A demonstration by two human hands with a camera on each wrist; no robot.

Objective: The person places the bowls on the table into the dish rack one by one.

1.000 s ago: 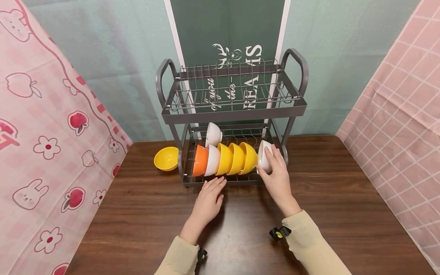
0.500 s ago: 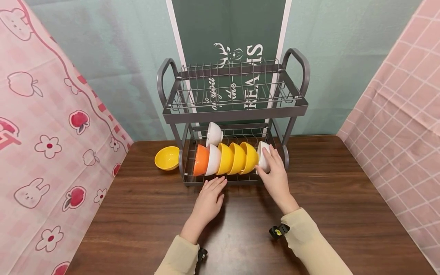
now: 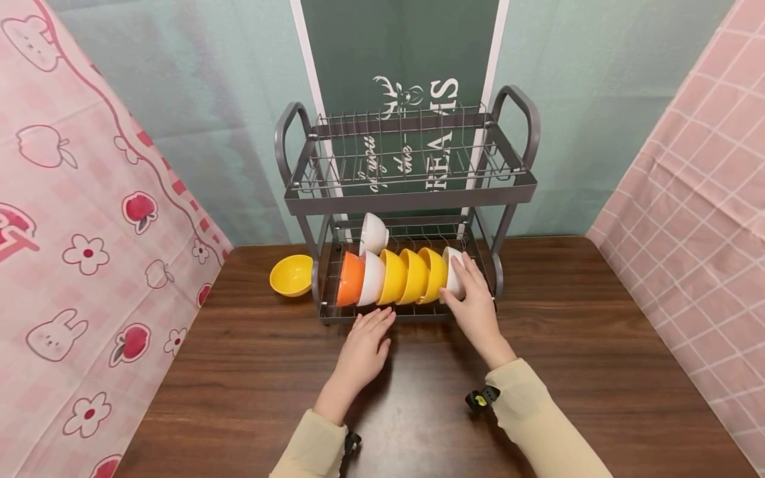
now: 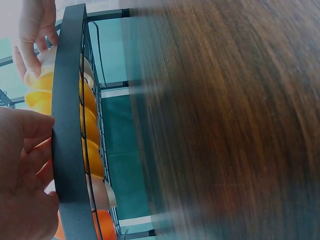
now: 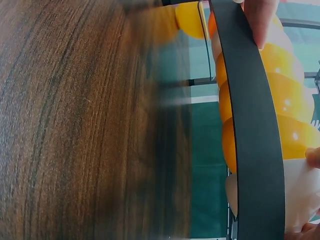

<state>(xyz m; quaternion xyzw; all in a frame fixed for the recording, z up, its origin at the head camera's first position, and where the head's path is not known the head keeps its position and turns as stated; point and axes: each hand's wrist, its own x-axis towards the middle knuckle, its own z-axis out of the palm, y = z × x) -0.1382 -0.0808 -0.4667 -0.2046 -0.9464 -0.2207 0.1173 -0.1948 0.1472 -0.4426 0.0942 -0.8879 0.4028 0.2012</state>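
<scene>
In the head view, my right hand (image 3: 476,315) grips a white bowl (image 3: 452,264) on its side at the right end of a row on the rack's lower tier. Thumb and fingers lie on either side of it; its rim meets the last yellow bowl (image 3: 437,265). Leftward come more yellow bowls (image 3: 392,275), another white bowl (image 3: 372,279) and an orange bowl (image 3: 349,280), all tipped and nested. My left hand (image 3: 361,352) rests with straightish fingers at the lower front rail (image 4: 70,125). The right wrist view shows the gripped white bowl (image 5: 302,192) behind that rail.
A dark grey two-tier dish rack (image 3: 412,197) stands on the wooden table (image 3: 568,345), with wire dividers on top. One more white bowl (image 3: 374,232) leans at the lower tier's back left. Outside, by the left leg, sits a yellow bowl (image 3: 290,275). Curtains enclose the back and sides.
My right hand has moved the white bowl a little left, closing the gap to the last yellow bowl. The left hand has stayed at the front rail.
</scene>
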